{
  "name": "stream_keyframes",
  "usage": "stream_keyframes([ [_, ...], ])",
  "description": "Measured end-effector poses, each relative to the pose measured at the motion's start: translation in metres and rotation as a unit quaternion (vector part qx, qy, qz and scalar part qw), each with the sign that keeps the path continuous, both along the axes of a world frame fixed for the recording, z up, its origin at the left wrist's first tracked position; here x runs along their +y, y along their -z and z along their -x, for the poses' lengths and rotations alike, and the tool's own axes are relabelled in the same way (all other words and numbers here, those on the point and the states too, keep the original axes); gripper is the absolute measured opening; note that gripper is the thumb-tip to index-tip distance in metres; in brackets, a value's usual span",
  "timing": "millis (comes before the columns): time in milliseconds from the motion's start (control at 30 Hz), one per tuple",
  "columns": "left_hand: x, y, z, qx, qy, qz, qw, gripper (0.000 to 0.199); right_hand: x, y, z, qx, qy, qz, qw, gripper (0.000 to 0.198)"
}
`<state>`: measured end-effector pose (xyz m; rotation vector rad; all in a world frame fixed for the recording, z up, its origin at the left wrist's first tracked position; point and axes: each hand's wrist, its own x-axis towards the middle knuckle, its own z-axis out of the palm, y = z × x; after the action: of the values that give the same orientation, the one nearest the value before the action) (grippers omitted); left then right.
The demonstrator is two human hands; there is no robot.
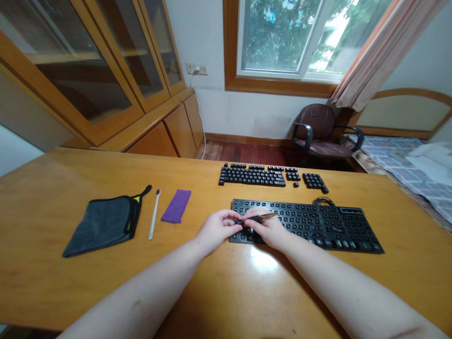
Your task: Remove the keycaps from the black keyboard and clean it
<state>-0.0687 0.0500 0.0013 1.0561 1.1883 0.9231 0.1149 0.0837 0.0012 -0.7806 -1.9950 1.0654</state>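
A black keyboard base [332, 229] with its keycaps off lies before me, both hands over its left end. My right hand [270, 230] grips a slim dark tool [260, 218] with a brownish end that points right. My left hand [221, 228] is closed in a pinch on a small black piece [239, 221], which looks like a keycap. The tool's near end meets this piece between the fingertips of both hands; the exact contact is partly hidden.
Loose black keycaps [252, 176] lie in keyboard order behind the base. A coiled cable [323, 201] sits at its back edge. Leftward are a purple cloth [176, 206], a white toothbrush [154, 216] and a folded grey cloth [102, 221]. A chair [316, 125] stands beyond the table.
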Motion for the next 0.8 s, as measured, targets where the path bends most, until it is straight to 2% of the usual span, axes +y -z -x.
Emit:
stream_keyframes([
  [233,-0.0005,0.0065,0.0008,0.038,-0.001,-0.055,0.998,0.029,0.001,0.0019,-0.0008,-0.003,-0.01,-0.006,1.0,0.019],
  [500,-0.0007,0.0032,0.0034,0.102,0.019,-0.134,0.986,0.022,-0.0025,-0.0008,-0.0006,-0.017,0.007,0.008,1.0,0.016],
  [800,-0.0008,0.0056,0.0031,0.117,0.026,-0.142,0.983,0.018,0.0013,0.0006,-0.0011,0.011,-0.027,0.008,1.0,0.016],
])
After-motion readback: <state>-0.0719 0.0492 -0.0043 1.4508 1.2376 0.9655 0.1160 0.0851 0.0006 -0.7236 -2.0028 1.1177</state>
